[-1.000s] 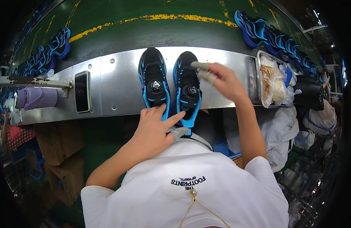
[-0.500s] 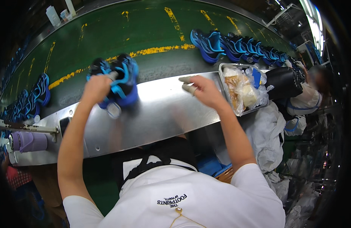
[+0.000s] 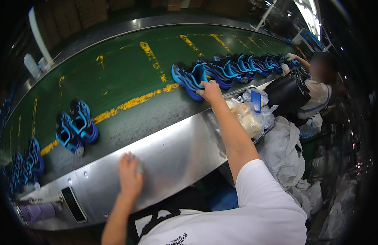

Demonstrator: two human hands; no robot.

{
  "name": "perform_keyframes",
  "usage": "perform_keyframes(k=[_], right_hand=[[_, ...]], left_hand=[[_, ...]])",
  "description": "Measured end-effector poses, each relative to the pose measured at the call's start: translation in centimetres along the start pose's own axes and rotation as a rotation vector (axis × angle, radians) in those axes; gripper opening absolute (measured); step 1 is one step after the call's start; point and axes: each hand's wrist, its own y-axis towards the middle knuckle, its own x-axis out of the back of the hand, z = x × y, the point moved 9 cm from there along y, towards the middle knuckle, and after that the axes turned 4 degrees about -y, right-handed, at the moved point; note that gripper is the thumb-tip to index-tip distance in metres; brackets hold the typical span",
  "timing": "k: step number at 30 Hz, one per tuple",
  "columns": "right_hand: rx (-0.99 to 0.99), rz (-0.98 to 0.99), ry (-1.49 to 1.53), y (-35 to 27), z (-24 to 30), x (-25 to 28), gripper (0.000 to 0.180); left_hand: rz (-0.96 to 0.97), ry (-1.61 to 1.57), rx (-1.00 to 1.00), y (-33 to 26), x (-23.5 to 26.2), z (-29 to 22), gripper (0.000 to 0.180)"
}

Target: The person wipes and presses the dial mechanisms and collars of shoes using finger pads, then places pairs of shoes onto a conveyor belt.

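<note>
A black-and-blue sports shoe (image 3: 188, 79) stands at the near end of a row on the green conveyor belt (image 3: 123, 65). My right hand (image 3: 211, 92) reaches out to it and grips its heel collar, with the thumb on the outside. Over the bare metal ledge (image 3: 172, 157), my left hand (image 3: 131, 173) is raised with its fingers bent and smeared by motion; pale covers show on a fingertip. Further left on the belt, a pair of the same shoes (image 3: 80, 122) stands apart from both hands.
More shoes (image 3: 234, 67) line the belt to the right, and others (image 3: 31, 159) stand at far left. A metal tray (image 3: 262, 134) of plastic-wrapped pieces sits beside my right forearm. A phone (image 3: 73, 204) and a purple tumbler (image 3: 37, 212) are at lower left. A co-worker (image 3: 319, 77) handles shoes at far right.
My left hand has let go of the shoe pair, now standing further left on the belt, and drawn back over the ledge. My right hand has moved out and taken hold of another shoe. The view has turned right.
</note>
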Motion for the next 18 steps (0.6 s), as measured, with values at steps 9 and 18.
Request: perform_keyframes(k=[9,18], right_hand=[[-0.050,-0.048,-0.424,5.1,-7.9,2.7,0.047],[0.231,0.268,-0.322,5.5,4.2,-0.1,0.060]], left_hand=[[0.137,0.092,0.029,-2.9,-4.3,-3.3,0.048],[0.150,0.116,0.028,-2.2,-5.1,-4.1,0.043]])
